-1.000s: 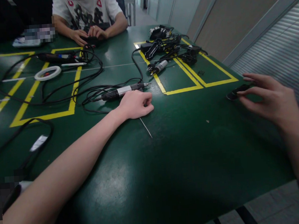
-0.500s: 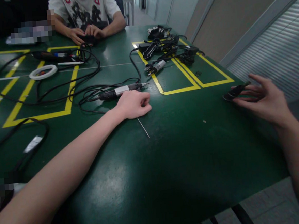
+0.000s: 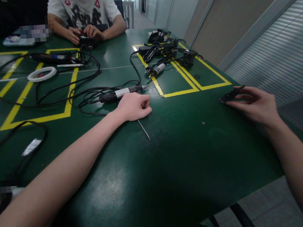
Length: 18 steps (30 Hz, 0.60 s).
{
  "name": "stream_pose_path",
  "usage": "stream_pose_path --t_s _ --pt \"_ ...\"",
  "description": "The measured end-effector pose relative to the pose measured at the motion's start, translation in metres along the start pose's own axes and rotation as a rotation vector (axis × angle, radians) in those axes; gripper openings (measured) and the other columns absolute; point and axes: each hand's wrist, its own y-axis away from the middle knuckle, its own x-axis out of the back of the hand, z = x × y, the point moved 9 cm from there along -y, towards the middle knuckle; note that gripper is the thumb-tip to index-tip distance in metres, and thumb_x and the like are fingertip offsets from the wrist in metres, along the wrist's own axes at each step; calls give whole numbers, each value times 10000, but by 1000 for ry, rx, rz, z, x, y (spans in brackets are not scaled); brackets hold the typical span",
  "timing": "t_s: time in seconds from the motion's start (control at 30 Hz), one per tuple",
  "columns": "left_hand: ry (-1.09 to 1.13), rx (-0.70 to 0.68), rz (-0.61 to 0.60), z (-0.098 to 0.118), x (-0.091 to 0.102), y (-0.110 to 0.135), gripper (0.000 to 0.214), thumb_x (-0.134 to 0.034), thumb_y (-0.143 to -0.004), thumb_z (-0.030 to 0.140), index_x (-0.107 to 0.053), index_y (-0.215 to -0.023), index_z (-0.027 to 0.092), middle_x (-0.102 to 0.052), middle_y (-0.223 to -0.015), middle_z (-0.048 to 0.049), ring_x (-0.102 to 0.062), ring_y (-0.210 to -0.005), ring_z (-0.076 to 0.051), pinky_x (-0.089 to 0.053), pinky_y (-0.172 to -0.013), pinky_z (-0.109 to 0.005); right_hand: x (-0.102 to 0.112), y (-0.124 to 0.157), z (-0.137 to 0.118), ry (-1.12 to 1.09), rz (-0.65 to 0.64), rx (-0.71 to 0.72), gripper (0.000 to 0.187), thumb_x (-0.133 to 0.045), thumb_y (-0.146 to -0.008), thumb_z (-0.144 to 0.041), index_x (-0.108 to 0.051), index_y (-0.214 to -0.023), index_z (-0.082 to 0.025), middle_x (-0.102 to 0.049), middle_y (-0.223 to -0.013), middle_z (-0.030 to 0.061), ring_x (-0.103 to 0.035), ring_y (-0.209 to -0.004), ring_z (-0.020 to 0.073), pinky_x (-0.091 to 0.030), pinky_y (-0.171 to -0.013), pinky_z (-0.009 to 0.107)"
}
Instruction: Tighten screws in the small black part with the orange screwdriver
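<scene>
My left hand [image 3: 133,107] rests on the green table [image 3: 176,167] with its fingers curled shut. A thin metal rod [image 3: 144,129] sticks out from under it toward me. Just beyond its knuckles lies a black and silver electric screwdriver [image 3: 120,93] with its cable. My right hand [image 3: 254,104] is at the table's right edge, its fingers closed around a small flat black object [image 3: 229,95] that is tipped up off the surface.
Black cables loop across yellow-taped boxes [image 3: 69,95] at the left. A white tape roll [image 3: 38,74] lies far left. A heap of black adapters and tools [image 3: 168,51] sits at the back right. Another person's hands [image 3: 83,32] hold something across the table.
My right hand has closed its spread fingers onto the small black object and tipped it up from the table. My left hand has stayed put.
</scene>
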Motion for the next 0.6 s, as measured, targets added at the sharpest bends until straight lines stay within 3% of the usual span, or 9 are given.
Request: stream_pose_path --t_s 0.13,0.27,0.47,0.6 --pt "5 7 -9 -1 -1 0 161 -590 -815 296 -661 -722 186 -651 -630 11 -515 -579 -137 -295 -622 -291 -2 0 5 -132 -15 -73 601 -931 -495 -360 -756 -1046 -196 -782 -1228 164 -784 -965 291 -712 -860 479" --pt "-1 11 -11 -1 -1 0 163 -581 -812 298 -671 -729 190 -644 -625 7 -504 -577 -142 -300 -631 -294 -7 0 5 -154 -55 -109 588 -958 -494 -394 -777 -1018 -198 -781 -1074 112 -782 -959 291 -693 -943 515" --pt "1 16 -17 -1 -2 0 172 -578 -818 311 -669 -732 194 -637 -632 9 -515 -589 -148 -301 -629 -294 -11 0 1 -161 -95 -44 451 -951 -522 -429 -778 -872 -204 -720 -1071 65 -790 -993 287 -642 -1066 526" --pt "-6 12 -17 -1 -2 0 175 -578 -818 312 -673 -735 192 -636 -629 11 -513 -588 -143 -293 -622 -288 -11 0 4 -135 -87 -52 517 -948 -517 -512 -779 -890 -196 -738 -1047 78 -802 -991 316 -626 -1089 557"
